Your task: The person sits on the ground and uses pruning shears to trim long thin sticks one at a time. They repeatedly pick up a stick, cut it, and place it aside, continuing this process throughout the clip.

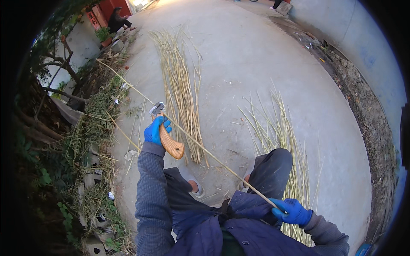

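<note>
Over concrete [243, 55]: long thin stalk [213, 157], probably light, springy, easily split. Right hand [294, 212] clamped near its lower end, good hold; left hand [155, 130] clamped on wooden-handled tool [170, 144].

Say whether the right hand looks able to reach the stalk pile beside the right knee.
Probably yes: the right hand appears over the stalk pile, nothing visible between them, though its hold on the long stalk may interfere.
</note>
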`<state>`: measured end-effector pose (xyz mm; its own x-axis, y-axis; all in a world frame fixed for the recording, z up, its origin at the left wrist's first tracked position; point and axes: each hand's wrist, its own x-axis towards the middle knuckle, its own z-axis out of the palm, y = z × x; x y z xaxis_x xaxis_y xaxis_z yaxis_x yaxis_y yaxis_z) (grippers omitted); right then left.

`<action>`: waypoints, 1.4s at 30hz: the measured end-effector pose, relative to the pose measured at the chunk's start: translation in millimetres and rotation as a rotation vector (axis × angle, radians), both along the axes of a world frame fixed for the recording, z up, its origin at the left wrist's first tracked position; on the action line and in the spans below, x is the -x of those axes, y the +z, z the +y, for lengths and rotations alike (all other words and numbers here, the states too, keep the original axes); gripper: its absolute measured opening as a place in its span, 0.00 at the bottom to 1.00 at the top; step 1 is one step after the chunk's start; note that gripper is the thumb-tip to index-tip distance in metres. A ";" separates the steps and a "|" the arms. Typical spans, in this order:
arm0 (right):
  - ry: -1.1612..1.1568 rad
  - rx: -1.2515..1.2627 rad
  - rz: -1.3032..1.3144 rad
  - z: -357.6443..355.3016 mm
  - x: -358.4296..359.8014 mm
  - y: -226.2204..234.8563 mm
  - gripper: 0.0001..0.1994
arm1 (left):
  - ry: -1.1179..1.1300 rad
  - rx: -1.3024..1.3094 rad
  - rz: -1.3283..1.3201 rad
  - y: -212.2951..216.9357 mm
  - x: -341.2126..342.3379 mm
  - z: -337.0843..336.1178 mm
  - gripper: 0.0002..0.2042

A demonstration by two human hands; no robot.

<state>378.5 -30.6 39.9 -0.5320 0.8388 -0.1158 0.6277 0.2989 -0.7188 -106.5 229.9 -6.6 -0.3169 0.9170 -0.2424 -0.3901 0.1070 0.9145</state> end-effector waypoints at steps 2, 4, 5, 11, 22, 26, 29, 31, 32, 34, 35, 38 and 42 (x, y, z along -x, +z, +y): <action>-0.089 -0.010 0.112 27.3 25.5 -3.3 0.21 | -0.061 -0.041 -0.031 -0.8 -35.8 -12.4 0.20; -0.070 -0.046 0.204 66.7 57.3 -10.3 0.21 | -0.115 0.001 -0.091 2.5 -69.6 -26.5 0.19; -0.100 0.030 0.244 85.5 75.5 -15.2 0.18 | -0.169 0.031 -0.069 3.9 -83.8 -34.7 0.19; -0.037 -0.269 0.182 117.1 128.3 -42.7 0.06 | -0.232 0.122 -0.141 -18.0 -111.2 -65.5 0.18; 0.122 -0.243 -0.035 -12.5 -9.3 -9.1 0.17 | 0.050 0.079 -0.024 -39.9 56.0 -9.1 0.27; 0.028 -0.094 0.085 35.2 31.2 -5.5 0.20 | 0.007 0.009 -0.077 -36.3 -10.0 -30.4 0.22; 0.038 -0.058 0.109 94.8 83.3 -14.7 0.19 | -0.103 0.100 -0.146 -25.5 -63.9 -53.1 0.18; 0.036 -0.028 0.144 126.9 118.0 -24.6 0.17 | -0.163 0.144 -0.171 -22.5 -89.9 -65.2 0.16; 0.010 0.029 0.173 138.7 132.2 -30.4 0.16 | -0.172 0.156 -0.172 -24.1 -98.7 -69.8 0.16; 0.016 -0.085 0.134 146.2 145.3 -39.4 0.13 | -0.162 0.155 -0.178 -30.3 -97.3 -70.0 0.16; 0.049 -0.253 0.064 142.4 144.7 -41.5 0.12 | -0.141 0.145 -0.184 -34.9 -88.2 -65.3 0.16; 0.189 -0.580 -0.001 110.6 112.7 -38.0 0.11 | -0.067 0.102 -0.137 -51.2 -27.6 -39.8 0.24; 0.287 -0.566 -0.334 53.2 18.9 -12.4 0.08 | 0.169 0.125 -0.066 -65.5 86.6 -13.6 0.27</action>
<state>359.6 22.6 27.5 -0.7530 0.6504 0.1003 0.6277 0.7556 -0.1874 -193.1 216.3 -72.1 -0.4427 0.8136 -0.3768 -0.4711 0.1465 0.8698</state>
